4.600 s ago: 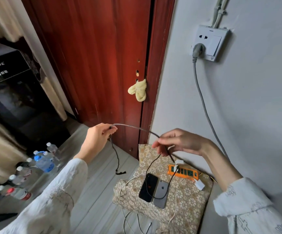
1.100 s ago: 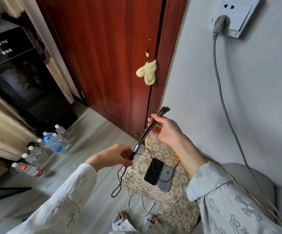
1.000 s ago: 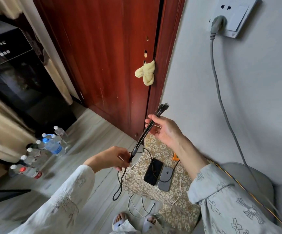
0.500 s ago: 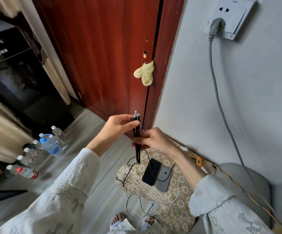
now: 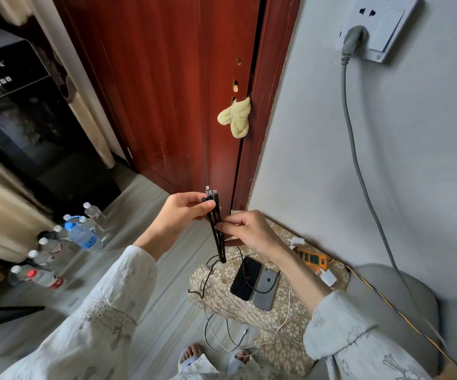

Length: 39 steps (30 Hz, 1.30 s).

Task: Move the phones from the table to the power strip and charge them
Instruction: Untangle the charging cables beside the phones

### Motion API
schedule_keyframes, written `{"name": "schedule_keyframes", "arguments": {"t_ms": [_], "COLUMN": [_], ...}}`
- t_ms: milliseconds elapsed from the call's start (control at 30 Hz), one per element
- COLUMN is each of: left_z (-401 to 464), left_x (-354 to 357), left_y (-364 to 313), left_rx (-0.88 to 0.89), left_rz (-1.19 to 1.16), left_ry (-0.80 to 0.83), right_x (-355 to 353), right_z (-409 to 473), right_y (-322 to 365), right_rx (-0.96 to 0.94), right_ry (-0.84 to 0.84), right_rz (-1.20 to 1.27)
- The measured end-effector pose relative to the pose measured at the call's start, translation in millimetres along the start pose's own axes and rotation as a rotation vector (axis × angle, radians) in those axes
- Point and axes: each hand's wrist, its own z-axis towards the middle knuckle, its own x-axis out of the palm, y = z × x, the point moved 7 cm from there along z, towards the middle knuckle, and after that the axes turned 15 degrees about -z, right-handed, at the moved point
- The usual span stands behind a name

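Wall, grey and bare, carries the socket plate high above the covered table, and a grey lead drops from it down past the table's right side. The red door stands behind the table, and water bottles sit on the floor well to its left. On the table's patterned cloth the two phones lie side by side and touching, black phone on the left and grey phone on the right, with the orange power strip at the table's back edge near the wall and a white charger just beside it.

Half a second ago both hands already held the folded black cable upright above the table; now it stands much the same, so the folding looks settled. The left hand pinches the top of the bundle between thumb and curled fingers, plug tips poking out above. The right hand grips it just lower, fingers curled round. A strand trails down across the phones. My guess is the phones are placed and plugging in remains.
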Motion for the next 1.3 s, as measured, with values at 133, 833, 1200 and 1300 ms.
{"name": "schedule_keyframes", "arguments": {"t_ms": [133, 833, 1200, 1300], "left_z": [2, 5, 27, 37], "left_x": [-21, -12, -118, -130], "left_y": [12, 127, 258, 289], "left_rx": [-0.064, -0.078, -0.256, -0.307], "left_rz": [-0.053, 0.559, 0.557, 0.527], "left_ry": [-0.135, 0.085, -0.237, -0.251], "right_x": [-7, 9, 59, 74], "right_z": [-2, 26, 60, 71], "right_y": [-3, -101, -288, -323], "right_rx": [-0.005, 0.330, 0.670, 0.631], "right_ry": [-0.098, -0.022, 0.078, 0.171], "right_rz": [-0.068, 0.036, -0.276, -0.483]}}
